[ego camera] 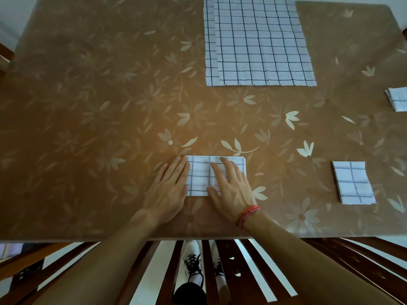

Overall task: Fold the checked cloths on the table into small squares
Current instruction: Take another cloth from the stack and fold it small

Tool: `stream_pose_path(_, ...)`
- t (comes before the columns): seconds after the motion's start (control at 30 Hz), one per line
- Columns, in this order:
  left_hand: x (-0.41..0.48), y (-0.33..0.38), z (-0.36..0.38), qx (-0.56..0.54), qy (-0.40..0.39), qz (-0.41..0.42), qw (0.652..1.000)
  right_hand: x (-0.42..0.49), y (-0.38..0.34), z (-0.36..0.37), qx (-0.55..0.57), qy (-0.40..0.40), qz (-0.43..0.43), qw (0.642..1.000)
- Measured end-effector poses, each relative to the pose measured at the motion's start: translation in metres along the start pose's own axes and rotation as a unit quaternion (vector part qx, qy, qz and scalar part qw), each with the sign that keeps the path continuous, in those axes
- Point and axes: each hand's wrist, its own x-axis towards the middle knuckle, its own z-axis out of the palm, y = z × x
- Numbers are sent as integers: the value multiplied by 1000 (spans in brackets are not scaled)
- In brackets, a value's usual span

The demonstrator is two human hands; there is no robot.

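A white cloth with dark checks, folded into a small rectangle [199, 176], lies near the table's front edge. My left hand [170, 190] lies flat with straight fingers at the cloth's left edge, partly on the table. My right hand [231, 186], with a red band at the wrist, presses flat on the cloth's right half and hides part of it. A stack of unfolded checked cloths [259, 42] lies spread at the back of the table. One folded square [353, 182] rests at the right, and another folded cloth [397, 99] is cut off by the right frame edge.
The table [99, 106] wears a brown cover with pale flowers. Its front edge runs just below my wrists. Beneath it show dark wooden slats [248, 271] and white shoes [193, 260] on the floor.
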Motion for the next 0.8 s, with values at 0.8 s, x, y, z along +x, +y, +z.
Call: stream_pose_path(0.8,7,-12,1,38,-62,47,996,20,24,27,-139,-142,-93,976)
